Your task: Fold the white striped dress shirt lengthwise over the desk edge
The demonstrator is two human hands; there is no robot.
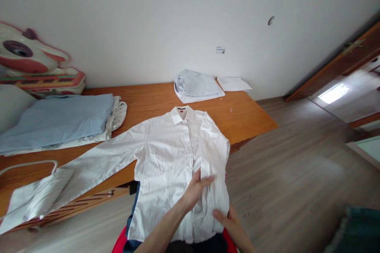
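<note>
A white shirt with fine stripes lies front up, its collar on the table and its lower part over my lap. Its left-hand sleeve stretches out along the table, while the other sleeve is folded in over the front. My left hand is at the inner edge of the folded sleeve, thumb on top and the other fingers partly hidden by cloth. At the shirt's lower right side edge, my right hand grips the fabric, with the thumb above and fingers underneath.
On the wooden table lie folded blue and patterned clothes, a folded pale garment and papers. A white hanger rests by the outstretched cuff. A toy keyboard stands back left. Wooden flooring lies right.
</note>
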